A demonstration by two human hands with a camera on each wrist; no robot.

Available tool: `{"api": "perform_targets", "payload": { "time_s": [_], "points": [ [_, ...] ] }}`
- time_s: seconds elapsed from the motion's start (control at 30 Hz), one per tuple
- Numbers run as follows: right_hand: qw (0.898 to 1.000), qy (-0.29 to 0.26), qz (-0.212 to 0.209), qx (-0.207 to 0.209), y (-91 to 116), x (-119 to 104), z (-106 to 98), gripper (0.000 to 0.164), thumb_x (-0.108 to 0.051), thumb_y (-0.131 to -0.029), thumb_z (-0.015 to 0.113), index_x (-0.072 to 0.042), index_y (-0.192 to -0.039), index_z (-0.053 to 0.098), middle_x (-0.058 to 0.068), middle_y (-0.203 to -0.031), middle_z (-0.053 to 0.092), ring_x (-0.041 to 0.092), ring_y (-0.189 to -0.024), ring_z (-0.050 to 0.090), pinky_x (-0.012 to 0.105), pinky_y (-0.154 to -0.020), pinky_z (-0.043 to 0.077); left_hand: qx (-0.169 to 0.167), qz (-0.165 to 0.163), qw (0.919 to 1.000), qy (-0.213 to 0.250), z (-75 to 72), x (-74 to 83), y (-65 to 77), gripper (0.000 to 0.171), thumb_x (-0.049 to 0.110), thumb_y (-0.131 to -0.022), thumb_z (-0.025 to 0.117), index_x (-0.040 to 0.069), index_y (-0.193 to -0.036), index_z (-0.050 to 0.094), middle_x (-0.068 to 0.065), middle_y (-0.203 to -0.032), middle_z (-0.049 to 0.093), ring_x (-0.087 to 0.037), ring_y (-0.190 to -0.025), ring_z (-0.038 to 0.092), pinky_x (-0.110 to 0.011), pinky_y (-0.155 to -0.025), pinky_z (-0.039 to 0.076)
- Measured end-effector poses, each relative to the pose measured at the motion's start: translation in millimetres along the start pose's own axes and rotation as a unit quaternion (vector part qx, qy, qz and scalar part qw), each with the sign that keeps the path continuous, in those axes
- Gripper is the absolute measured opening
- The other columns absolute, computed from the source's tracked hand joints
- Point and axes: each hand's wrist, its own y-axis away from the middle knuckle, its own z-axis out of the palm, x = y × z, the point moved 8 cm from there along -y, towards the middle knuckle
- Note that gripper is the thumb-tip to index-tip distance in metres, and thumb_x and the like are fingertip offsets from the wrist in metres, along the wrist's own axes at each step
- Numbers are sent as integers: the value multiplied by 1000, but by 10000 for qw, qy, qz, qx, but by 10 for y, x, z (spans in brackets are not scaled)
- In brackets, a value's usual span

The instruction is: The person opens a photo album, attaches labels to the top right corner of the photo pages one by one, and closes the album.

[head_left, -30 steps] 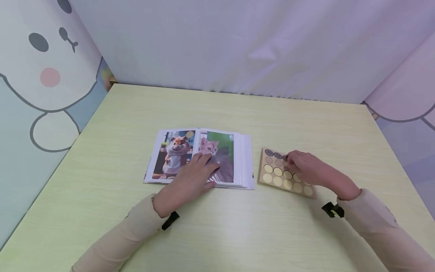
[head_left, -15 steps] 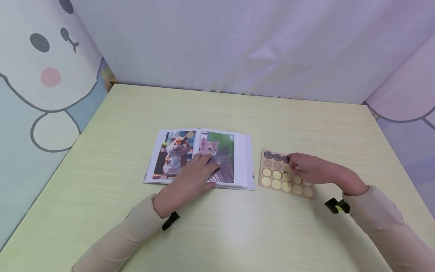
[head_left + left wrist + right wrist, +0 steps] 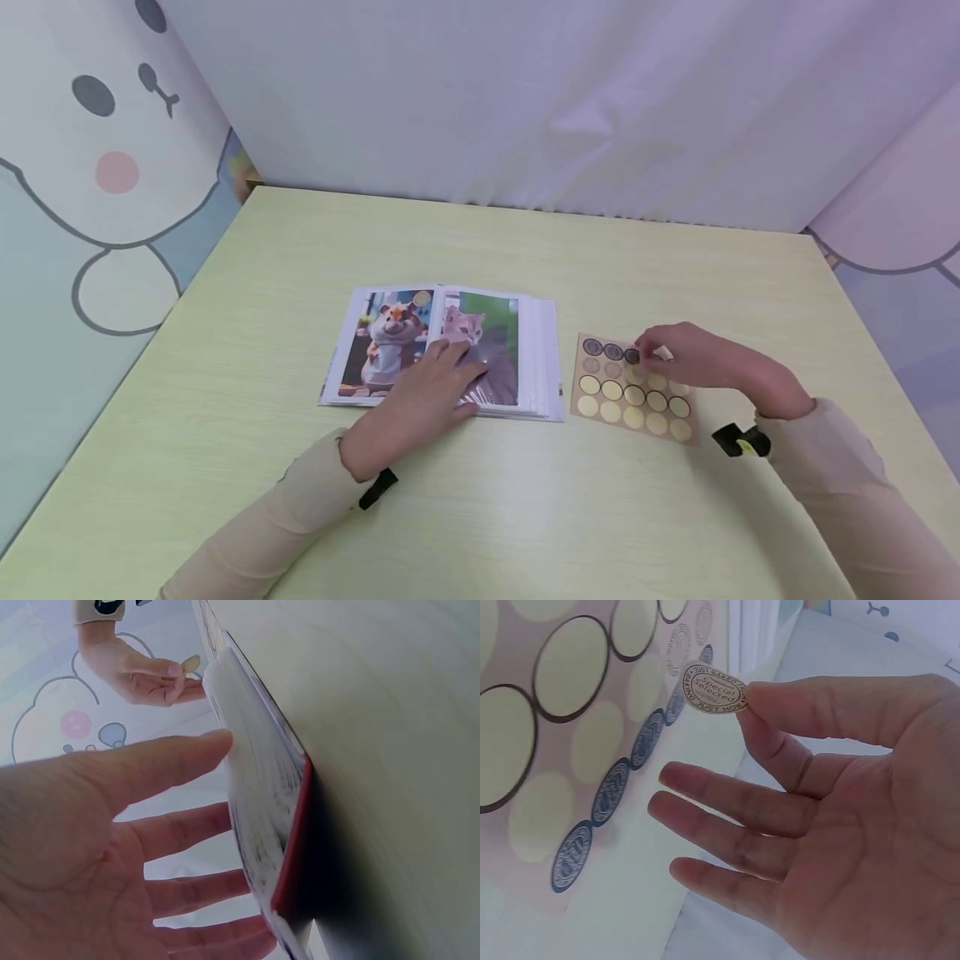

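Note:
A photo album (image 3: 537, 358) lies open on the table, with a hamster picture (image 3: 393, 333) on its left page and a cat picture (image 3: 501, 342) on its right. My left hand (image 3: 416, 396) rests across the lower middle of the pages, fingers spread. Between thumb and forefinger, my right hand (image 3: 697, 354) pinches a round tan sticker (image 3: 714, 691) printed "Special Selected". That hand is just above the sticker sheet (image 3: 637, 427), which bears rows of round stickers, some dark and some pale yellow. In the right wrist view the other three fingers extend loosely.
The pale wood table (image 3: 480, 500) reaches back to a white curtain (image 3: 525, 100). On the hamster page's upper right corner is a round gold sticker (image 3: 422, 298). Cartoon-printed panels (image 3: 120, 250) flank the table.
My right hand has come up off the sheet with the sticker pinched in it, uncovering more of the lower rows. The sheet has shifted slightly nearer. My left hand stays on the album.

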Motion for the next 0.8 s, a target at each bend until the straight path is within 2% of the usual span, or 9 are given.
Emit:
{"api": "perform_targets", "payload": {
  "time_s": [0.07, 0.23, 0.4, 0.53, 0.67, 0.8],
  "points": [
    [9995, 73, -6, 309, -5, -39, -96, 11, -18, -87, 63, -7, -89, 62, 6, -95, 64, 20, -86, 57, 34, -70, 47, -12, -6, 10000, 2, -4, 4, 0, 48, 34, -86, 65, 14, -129, 55, -11, -137, 45, -31, -128, 39, -49, -99, 43],
    [9934, -206, 141, 1124, -62, -154, -331, 19, -26, -85, 68, -8, -82, 63, 3, -74, 60, 14, -66, 49, 25, -58, 42, 18, 15, 10000, -33, -12, 8, -5, 48, 34, -86, 66, 14, -128, 56, -12, -136, 46, -32, -127, 40, -48, -98, 44],
    [9817, -684, 244, 1760, -215, -306, -452, 25, -33, -86, 65, -8, -84, 67, 7, -78, 66, 14, -68, 54, 24, -63, 44, 23, 38, 9999, -120, -1, 0, -3, 48, 34, -86, 65, 15, -129, 55, -12, -137, 46, -32, -127, 40, -47, -98, 45],
    [9756, -1139, 276, 1854, -429, -404, -422, 25, -31, -88, 62, -7, -90, 70, 11, -87, 69, 16, -75, 58, 27, -69, 45, 38, 42, 9999, -94, 5, -5, -2, 48, 33, -86, 65, 15, -129, 55, -11, -137, 46, -30, -127, 40, -46, -98, 44],
    [9708, -1612, 394, 1731, -671, -457, -327, 26, -31, -88, 63, -7, -96, 71, 12, -95, 69, 19, -82, 59, 28, -73, 46, 62, 54, 9999, -75, 7, -3, -5, 47, 33, -86, 65, 15, -128, 56, -10, -136, 46, -29, -125, 40, -44, -98, 44],
    [9606, -2236, 585, 1541, -873, -497, -217, 29, -34, -86, 65, -8, -100, 71, 10, -102, 67, 23, -93, 58, 32, -80, 45, 56, 49, 9999, -98, 19, -9, -10, 47, 33, -86, 66, 15, -128, 56, -10, -136, 46, -29, -124, 40, -44, -98, 44]
  ]
}}
